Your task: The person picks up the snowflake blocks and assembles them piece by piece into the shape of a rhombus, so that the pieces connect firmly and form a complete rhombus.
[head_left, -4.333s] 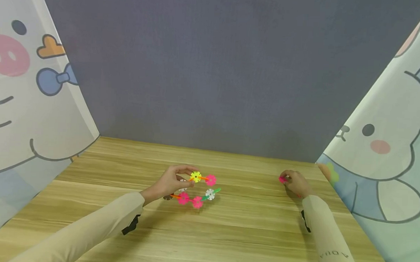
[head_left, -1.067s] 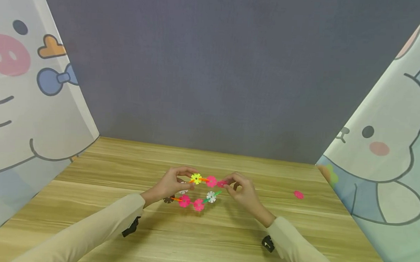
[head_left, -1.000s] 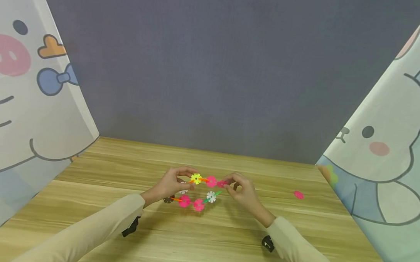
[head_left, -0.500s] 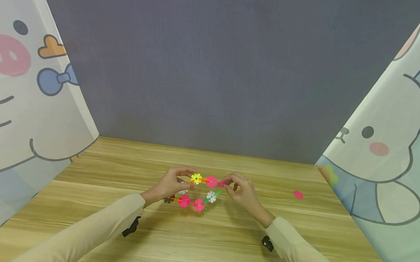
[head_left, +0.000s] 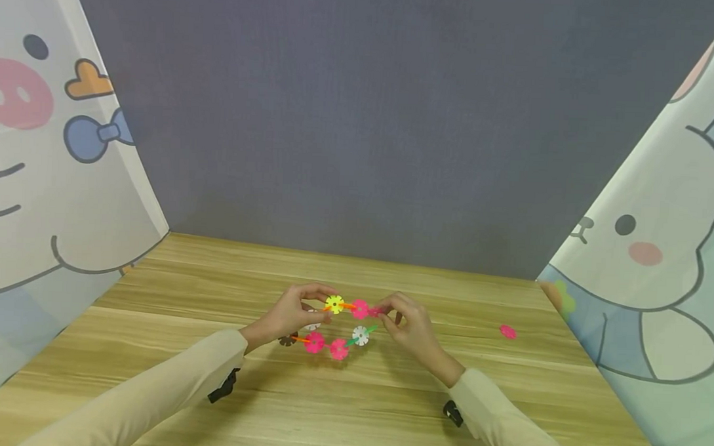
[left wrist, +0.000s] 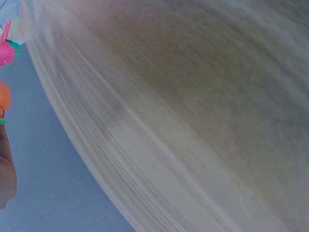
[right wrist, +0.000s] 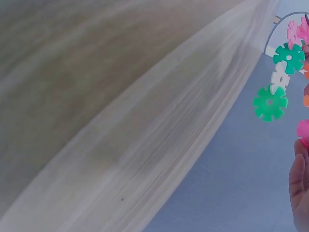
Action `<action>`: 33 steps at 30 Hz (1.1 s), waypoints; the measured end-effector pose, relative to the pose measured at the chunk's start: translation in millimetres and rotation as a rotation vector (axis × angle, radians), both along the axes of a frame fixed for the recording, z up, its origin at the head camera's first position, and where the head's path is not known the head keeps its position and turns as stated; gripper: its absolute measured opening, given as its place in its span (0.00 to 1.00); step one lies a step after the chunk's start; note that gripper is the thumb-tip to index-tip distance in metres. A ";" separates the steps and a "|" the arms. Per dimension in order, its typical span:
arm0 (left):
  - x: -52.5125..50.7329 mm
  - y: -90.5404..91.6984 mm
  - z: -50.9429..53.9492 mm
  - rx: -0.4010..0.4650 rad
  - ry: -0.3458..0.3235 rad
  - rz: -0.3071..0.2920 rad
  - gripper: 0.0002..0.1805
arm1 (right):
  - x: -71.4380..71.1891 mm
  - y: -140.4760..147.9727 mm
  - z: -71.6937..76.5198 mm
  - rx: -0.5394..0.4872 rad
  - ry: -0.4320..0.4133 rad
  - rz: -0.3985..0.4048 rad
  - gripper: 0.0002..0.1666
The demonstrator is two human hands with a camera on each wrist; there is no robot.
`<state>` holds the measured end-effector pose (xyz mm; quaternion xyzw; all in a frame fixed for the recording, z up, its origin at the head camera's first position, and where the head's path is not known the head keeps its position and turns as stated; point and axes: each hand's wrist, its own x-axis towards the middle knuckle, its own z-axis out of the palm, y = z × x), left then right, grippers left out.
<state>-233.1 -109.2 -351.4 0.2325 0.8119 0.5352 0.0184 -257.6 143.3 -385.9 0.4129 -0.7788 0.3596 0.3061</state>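
My left hand [head_left: 285, 314] pinches a curved chain of slotted snowflake discs near its yellow disc [head_left: 334, 304], above the table. From there the chain passes through an orange disc edge-on to a pink disc [head_left: 360, 308]. My right hand [head_left: 415, 323] pinches another pink disc [head_left: 375, 312] against that one; whether their slots interlock cannot be seen. The chain's other end, with a white disc [head_left: 361, 335] and a green end disc [right wrist: 270, 103], hangs nearer me, apart from the right fingers. In the left wrist view, an orange disc [left wrist: 4, 96] shows at the edge.
One loose pink disc [head_left: 508, 331] lies on the wooden table [head_left: 350, 406] to the right of my right hand. A dark grey panel [head_left: 360, 131] stands at the back. Printed cloth walls close off both sides. Sleeves cover most of both wrist views.
Since the oldest frame, my right hand has carried a pink disc leftward from the table's right side to the chain, uncovering the loose disc. Over the last second both hands barely shift.
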 end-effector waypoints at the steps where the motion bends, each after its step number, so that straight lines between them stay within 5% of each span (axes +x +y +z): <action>1: 0.2 0.2 0.1 0.002 -0.003 -0.001 0.21 | 0.1 -0.1 0.2 0.001 -0.001 0.001 0.14; 10: -2.3 0.7 -3.5 -0.015 0.003 0.005 0.22 | 0.5 -1.6 2.6 0.001 0.025 0.034 0.15; 19: -18.8 -1.8 -26.6 0.053 -0.031 -0.016 0.23 | 0.6 -5.5 1.7 -0.046 0.053 0.067 0.17; 28: -15.3 -1.9 -21.1 0.042 -0.029 -0.012 0.23 | 23.3 -17.2 32.0 -0.050 0.057 0.095 0.16; 33: -6.0 -0.6 -8.2 0.046 -0.038 -0.018 0.22 | 22.4 -16.9 31.8 -0.053 0.019 0.106 0.15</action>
